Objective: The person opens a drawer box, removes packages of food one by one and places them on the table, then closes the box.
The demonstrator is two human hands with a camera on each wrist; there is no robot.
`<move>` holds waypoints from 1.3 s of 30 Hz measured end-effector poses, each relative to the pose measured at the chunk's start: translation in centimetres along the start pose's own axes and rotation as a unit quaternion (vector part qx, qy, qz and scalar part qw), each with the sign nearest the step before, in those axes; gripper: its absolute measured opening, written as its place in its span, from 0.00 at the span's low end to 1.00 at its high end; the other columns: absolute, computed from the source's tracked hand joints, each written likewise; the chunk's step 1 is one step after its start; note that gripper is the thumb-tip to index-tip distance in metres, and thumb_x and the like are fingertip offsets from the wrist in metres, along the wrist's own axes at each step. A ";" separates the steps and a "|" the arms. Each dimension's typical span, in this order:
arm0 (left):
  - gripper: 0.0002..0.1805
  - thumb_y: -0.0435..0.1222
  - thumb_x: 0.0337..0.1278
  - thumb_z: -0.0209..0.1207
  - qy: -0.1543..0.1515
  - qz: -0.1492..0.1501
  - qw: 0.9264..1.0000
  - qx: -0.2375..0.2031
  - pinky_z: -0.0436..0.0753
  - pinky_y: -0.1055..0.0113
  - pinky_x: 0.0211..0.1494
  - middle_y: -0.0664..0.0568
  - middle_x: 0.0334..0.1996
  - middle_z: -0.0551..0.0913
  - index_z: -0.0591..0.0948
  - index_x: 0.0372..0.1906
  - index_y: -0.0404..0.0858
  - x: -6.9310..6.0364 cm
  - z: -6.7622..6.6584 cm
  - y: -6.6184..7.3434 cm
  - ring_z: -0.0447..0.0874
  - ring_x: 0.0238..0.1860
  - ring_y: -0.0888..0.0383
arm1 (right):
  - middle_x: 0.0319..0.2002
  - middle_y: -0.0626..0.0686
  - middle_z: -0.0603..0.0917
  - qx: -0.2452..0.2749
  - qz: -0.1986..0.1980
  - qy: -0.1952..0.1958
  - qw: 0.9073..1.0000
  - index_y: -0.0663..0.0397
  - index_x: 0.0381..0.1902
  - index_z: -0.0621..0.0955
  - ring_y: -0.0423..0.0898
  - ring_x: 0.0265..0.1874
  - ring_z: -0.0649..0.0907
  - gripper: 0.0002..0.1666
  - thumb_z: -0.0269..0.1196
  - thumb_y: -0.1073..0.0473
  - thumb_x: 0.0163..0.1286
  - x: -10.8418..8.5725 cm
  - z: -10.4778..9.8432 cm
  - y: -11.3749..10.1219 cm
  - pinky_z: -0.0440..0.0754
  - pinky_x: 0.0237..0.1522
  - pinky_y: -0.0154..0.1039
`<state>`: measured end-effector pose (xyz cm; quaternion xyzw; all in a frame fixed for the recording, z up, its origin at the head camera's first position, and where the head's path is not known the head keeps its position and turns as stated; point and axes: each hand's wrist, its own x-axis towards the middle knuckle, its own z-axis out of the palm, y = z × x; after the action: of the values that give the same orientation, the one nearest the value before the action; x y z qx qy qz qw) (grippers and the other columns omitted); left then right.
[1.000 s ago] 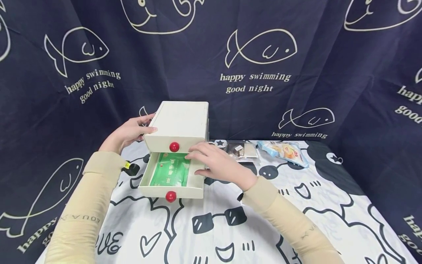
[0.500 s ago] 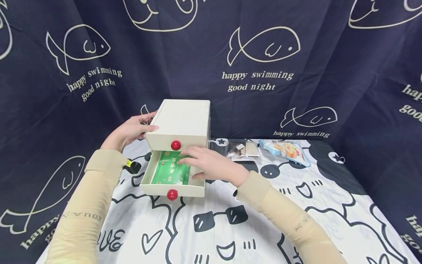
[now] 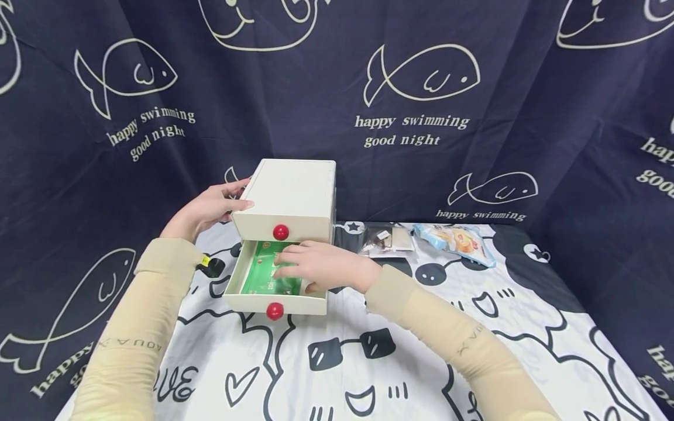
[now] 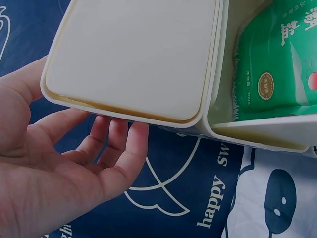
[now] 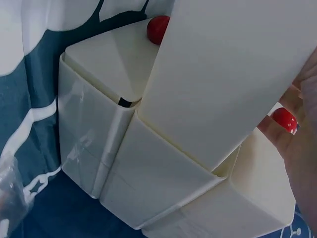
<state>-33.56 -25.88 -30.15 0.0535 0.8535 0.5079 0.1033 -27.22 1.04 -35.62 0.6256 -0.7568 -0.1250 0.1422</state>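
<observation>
A white drawer cabinet (image 3: 291,186) stands at the back of the table, with a lower drawer (image 3: 250,302) pulled out. In it lies a green packet (image 3: 256,276), also visible in the left wrist view (image 4: 270,74). My left hand (image 3: 206,209) holds the cabinet's left side, thumb by the top edge; the left wrist view shows the hand's (image 4: 64,163) fingertips against the casing. My right hand (image 3: 327,266) reaches over the drawer's right wall, fingers loosely bent over the packet; whether they touch it cannot be told. The right wrist view shows this hand (image 5: 302,139) partly behind the drawer wall (image 5: 228,64).
Right of the cabinet lie a clear packet with brown contents (image 3: 388,241) and a blue-and-white snack bag (image 3: 458,242). A small black object with a yellow tag (image 3: 212,267) is left of the drawer. Red knobs (image 3: 281,232) stick out from the drawer fronts. A dark curtain (image 3: 295,105) hangs behind.
My right hand has moved left and slightly down, from the drawer's right side to over the green packet. My left hand keeps its place on the cabinet. The drawer and packet look unmoved.
</observation>
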 end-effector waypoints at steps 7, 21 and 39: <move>0.40 0.41 0.57 0.63 -0.002 -0.001 1.000 0.003 0.74 0.69 0.37 0.45 0.62 0.61 0.58 0.73 0.50 0.0 0.0 -0.1 0.73 0.38 0.59 | 0.62 0.45 0.72 -0.044 -0.037 -0.015 0.998 0.39 0.64 0.70 0.43 0.62 0.69 0.43 0.72 0.48 0.51 0.6 -0.1 -0.1 0.70 0.54 0.40; 0.41 0.41 0.59 0.62 -0.009 -0.006 1.000 0.010 0.71 0.65 0.40 0.44 0.64 0.59 0.55 0.74 0.52 0.0 -0.3 -0.2 0.69 0.44 0.54 | 0.65 0.43 0.69 -0.041 -0.060 -0.077 0.994 0.38 0.68 0.65 0.42 0.65 0.66 0.43 0.70 0.49 0.55 1.8 0.1 -0.1 0.73 0.51 0.40; 0.41 0.38 0.59 0.61 -0.022 -0.012 1.000 -0.008 0.73 0.65 0.42 0.41 0.63 0.58 0.54 0.74 0.45 -1.9 0.3 2.0 0.70 0.48 0.53 | 0.66 0.44 0.66 -0.029 -0.062 -0.092 0.993 0.38 0.68 0.63 0.44 0.65 0.66 0.44 0.69 0.48 0.56 2.6 1.0 0.3 0.74 0.50 0.44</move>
<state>-31.66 -25.00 -28.30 0.0540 0.8476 0.5120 0.1287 -28.35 -1.49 -36.24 0.6530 -0.7223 -0.2122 0.0823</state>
